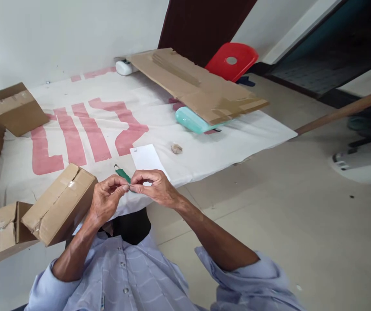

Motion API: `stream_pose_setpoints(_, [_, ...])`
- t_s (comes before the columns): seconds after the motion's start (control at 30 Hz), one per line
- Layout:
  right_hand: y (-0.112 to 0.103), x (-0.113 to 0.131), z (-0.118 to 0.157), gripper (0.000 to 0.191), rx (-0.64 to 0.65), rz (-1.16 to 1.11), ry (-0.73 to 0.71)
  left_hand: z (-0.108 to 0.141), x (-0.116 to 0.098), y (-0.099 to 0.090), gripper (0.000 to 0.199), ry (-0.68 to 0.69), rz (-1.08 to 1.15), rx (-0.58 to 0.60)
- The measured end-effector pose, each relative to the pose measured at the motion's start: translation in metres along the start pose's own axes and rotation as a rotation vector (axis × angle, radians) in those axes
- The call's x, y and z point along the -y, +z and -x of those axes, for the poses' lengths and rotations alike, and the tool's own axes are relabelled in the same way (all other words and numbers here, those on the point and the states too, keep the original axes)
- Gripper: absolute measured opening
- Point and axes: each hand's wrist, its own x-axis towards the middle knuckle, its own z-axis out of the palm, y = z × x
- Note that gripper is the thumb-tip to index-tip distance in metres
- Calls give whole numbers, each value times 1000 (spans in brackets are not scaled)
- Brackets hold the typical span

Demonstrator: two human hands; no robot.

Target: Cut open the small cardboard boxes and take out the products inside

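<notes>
My left hand [105, 199] and my right hand [155, 186] meet at the near edge of the table, both closed in a pinch with fingertips together. Whatever lies between the fingertips is too small to make out. Just beyond them a green-handled tool, which looks like a utility knife [122, 173], rests on the cloth with its end partly hidden by my fingers. A white sheet of paper [147, 158] lies behind my right hand, with a small metallic piece [135, 150] at its corner. Farther right sits a small brown lump [176, 149].
Cardboard boxes [60, 203] stand at the left, one close to my left forearm. A large cardboard sheet [195, 84] lies over a turquoise object [193, 120] on the cloth-covered table [159, 108]. Behind is a red chair [232, 60]; a wooden pole [344, 110] slants at right.
</notes>
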Motion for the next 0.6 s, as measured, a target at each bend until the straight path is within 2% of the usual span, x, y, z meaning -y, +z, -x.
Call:
stream_pose_setpoints(0.17, [-10, -9, 2, 39, 12, -139, 191, 3, 3, 4, 13, 552, -445, -117])
stream_pose_setpoints(0.27, [-14, -10, 2, 51, 47, -238, 277, 3, 6, 4, 15, 796, -695, -162])
stream_pose_setpoints(0.4, [-14, -3, 0, 59, 102, -280, 311, 3, 9, 3, 17, 920, -867, -125])
stream_pose_setpoints(0.6, [-13, 2, -4, 47, 97, -259, 364, 1, 10, 4, 21, 953, -940, -68])
